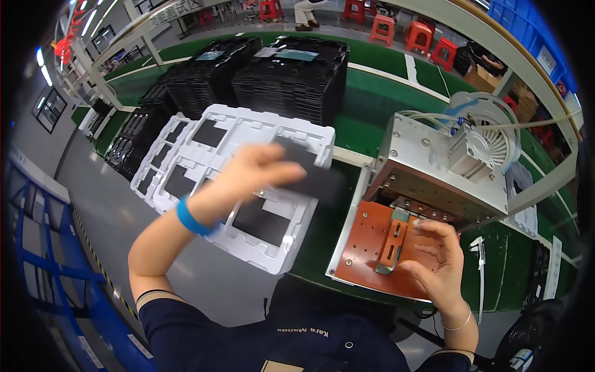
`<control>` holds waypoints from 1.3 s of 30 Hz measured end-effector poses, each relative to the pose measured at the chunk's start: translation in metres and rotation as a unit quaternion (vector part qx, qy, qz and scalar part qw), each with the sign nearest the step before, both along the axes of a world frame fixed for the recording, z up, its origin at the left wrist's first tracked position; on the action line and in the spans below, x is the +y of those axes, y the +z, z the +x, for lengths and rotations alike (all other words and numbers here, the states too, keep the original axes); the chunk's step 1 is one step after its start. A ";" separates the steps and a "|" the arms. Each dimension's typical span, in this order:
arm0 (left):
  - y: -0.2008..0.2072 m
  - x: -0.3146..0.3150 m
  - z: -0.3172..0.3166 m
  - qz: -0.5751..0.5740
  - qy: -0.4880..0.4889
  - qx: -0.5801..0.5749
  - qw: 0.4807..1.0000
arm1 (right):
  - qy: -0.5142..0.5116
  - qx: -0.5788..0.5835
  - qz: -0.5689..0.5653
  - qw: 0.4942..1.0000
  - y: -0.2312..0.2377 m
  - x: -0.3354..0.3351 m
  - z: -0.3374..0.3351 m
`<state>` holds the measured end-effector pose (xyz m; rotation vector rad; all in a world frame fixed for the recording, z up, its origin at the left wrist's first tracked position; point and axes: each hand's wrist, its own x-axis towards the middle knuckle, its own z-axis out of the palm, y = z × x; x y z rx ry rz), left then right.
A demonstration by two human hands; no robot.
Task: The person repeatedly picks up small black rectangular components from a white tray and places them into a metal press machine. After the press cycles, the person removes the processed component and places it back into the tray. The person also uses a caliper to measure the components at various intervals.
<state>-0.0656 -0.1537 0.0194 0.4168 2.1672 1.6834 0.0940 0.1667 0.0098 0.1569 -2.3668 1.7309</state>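
The left hand (260, 170) is raised over the white tray (248, 180), forearm angled up from the lower left, a blue wristband (192, 217) on the wrist. Its fingers are pinched on a dark flat panel (310, 170), which is motion-blurred and hangs above the tray's right edge, between the tray and the metal machine (434, 167). The right hand (440, 260) rests on the orange plate (365, 248) under the machine, wrist bent, fingers curled loosely apart around nothing, fingertips just beside the small orange bracket (393, 242). More dark panels lie in the tray's pockets. Stacks of black trays (285, 77) stand behind on the green bench (378, 99).
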 end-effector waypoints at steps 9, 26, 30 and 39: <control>-0.004 -0.087 -0.075 -0.215 0.161 0.147 0.952 | 0.187 0.071 0.211 0.957 0.011 -0.039 -0.023; -0.028 -0.088 0.015 -0.341 -0.062 0.528 0.776 | 0.283 0.114 0.281 0.910 0.015 -0.071 -0.031; -0.025 -0.097 0.009 -0.366 -0.060 0.577 0.728 | 0.204 0.096 0.230 0.947 0.015 -0.027 -0.011; 0.031 0.095 0.057 -0.128 -0.241 0.565 0.779 | -0.206 0.099 -0.035 0.973 -0.014 0.068 0.050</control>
